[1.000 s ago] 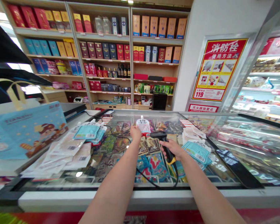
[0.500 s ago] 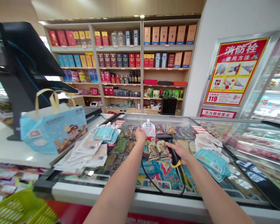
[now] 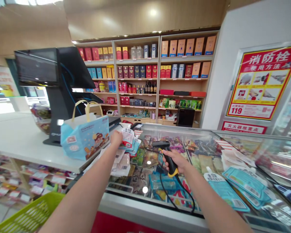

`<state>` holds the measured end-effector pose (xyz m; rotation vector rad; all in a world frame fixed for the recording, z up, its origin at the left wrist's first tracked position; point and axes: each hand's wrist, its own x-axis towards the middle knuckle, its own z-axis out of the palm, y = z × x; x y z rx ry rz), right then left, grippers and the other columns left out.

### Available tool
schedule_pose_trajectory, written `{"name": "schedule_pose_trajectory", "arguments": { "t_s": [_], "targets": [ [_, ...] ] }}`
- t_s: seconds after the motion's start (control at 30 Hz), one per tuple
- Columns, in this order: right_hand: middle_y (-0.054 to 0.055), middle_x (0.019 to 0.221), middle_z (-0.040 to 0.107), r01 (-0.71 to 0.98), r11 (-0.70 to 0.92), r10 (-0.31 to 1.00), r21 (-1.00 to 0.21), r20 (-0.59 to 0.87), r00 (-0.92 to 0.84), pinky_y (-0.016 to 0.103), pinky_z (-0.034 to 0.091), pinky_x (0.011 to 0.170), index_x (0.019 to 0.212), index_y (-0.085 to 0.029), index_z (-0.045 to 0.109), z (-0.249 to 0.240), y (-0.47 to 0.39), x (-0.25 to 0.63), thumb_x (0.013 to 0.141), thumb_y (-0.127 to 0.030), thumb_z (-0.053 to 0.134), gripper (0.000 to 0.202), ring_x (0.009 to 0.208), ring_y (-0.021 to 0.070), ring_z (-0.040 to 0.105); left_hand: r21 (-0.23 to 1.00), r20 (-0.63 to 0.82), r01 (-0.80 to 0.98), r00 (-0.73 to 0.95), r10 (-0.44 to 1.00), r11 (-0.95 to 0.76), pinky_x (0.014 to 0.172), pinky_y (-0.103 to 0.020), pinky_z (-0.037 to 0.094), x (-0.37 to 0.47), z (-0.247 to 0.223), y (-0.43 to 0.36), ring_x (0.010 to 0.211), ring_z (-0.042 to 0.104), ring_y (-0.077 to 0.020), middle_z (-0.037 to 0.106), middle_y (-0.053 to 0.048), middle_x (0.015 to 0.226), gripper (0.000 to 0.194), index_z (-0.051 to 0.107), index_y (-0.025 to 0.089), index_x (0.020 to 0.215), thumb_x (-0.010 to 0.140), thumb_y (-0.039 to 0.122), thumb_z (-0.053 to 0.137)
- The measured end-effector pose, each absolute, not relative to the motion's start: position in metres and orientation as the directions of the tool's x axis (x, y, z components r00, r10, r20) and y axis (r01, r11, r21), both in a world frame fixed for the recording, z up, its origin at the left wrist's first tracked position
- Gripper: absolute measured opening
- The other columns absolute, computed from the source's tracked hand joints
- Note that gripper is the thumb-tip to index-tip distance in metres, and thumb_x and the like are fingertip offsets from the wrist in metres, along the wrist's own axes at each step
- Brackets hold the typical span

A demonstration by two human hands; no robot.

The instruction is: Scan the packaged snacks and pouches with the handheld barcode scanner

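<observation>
My left hand (image 3: 116,138) is closed on a white and red spouted pouch (image 3: 128,136), held over the pile of blue pouches (image 3: 135,148) at the left of the glass freezer top. White flat packets (image 3: 122,165) lie just in front of that pile. Wrapped round the handle of a black and yellow barcode scanner (image 3: 169,158), my right hand (image 3: 176,160) is above the middle of the glass. The scanner's head points left and its cable hangs down toward the front edge. More blue pouches (image 3: 244,183) rest on the right of the glass, beside my right forearm.
A light blue paper bag (image 3: 86,137) stands on the white counter (image 3: 21,132), in front of a black till screen (image 3: 38,68). At the lower left is a green basket (image 3: 36,212). Shelves of boxes (image 3: 138,77) line the back; a red poster (image 3: 263,81) hangs at right.
My left hand has moved left with the pouch, from mid-freezer to the left pile. The scanner has shifted slightly left in my right hand. The camera view has turned and tilted up.
</observation>
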<state>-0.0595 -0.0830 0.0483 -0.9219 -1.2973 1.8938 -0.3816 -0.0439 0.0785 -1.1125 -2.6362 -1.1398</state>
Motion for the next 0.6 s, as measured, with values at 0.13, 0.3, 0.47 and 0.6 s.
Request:
{"name": "schedule_pose_trajectory", "arguments": {
  "t_s": [0.13, 0.3, 0.47, 0.6],
  "targets": [
    [-0.006, 0.050, 0.056, -0.138, -0.292, 0.810, -0.946, -0.168, -0.562, 0.020, 0.041, 0.036, 0.084, -0.019, 0.051, 0.051, -0.085, -0.078, 0.071, -0.039, 0.073, 0.033, 0.038, 0.0081, 0.048, 0.564, 0.204, 0.588, -0.779, 0.593, 0.579, 0.088, -0.047, 0.045, -0.396, 0.075, -0.050, 0.113, 0.060, -0.0371, 0.064, -0.026, 0.118, 0.031, 0.063, 0.007, 0.109, 0.085, 0.019, 0.048],
    [-0.007, 0.052, 0.057, -0.120, -0.280, 0.790, -0.952, -0.157, -0.593, 0.020, 0.042, 0.038, 0.090, -0.019, 0.051, 0.054, -0.085, -0.093, 0.069, -0.041, 0.075, 0.038, 0.039, 0.0084, 0.050, 0.511, 0.203, 0.587, -0.792, 0.576, 0.628, 0.091, -0.055, 0.042, -0.390, 0.074, -0.056, 0.111, 0.060, -0.0377, 0.066, -0.025, 0.113, 0.030, 0.064, 0.009, 0.107, 0.081, 0.012, 0.049],
    [-0.007, 0.052, 0.057, -0.126, -0.272, 0.795, -0.954, -0.149, -0.588, 0.020, 0.043, 0.037, 0.089, -0.019, 0.050, 0.055, -0.084, -0.091, 0.069, -0.041, 0.075, 0.039, 0.039, 0.0084, 0.049, 0.441, 0.446, 0.740, -0.672, 0.591, 0.509, 0.093, -0.049, 0.044, -0.365, 0.082, -0.063, 0.117, 0.056, -0.0350, 0.059, -0.022, 0.123, 0.033, 0.059, 0.013, 0.115, 0.084, 0.018, 0.049],
    [-0.006, 0.050, 0.056, -0.173, -0.238, 0.848, -0.956, -0.117, -0.517, 0.020, 0.043, 0.037, 0.082, -0.019, 0.051, 0.056, -0.085, -0.073, 0.069, -0.041, 0.075, 0.035, 0.038, 0.0082, 0.049, 0.411, 0.448, 0.850, -0.503, 0.739, 0.329, 0.093, -0.041, 0.045, -0.305, 0.081, -0.056, 0.115, 0.058, -0.0301, 0.062, -0.015, 0.120, 0.028, 0.061, 0.019, 0.112, 0.087, 0.028, 0.050]
  ]
}}
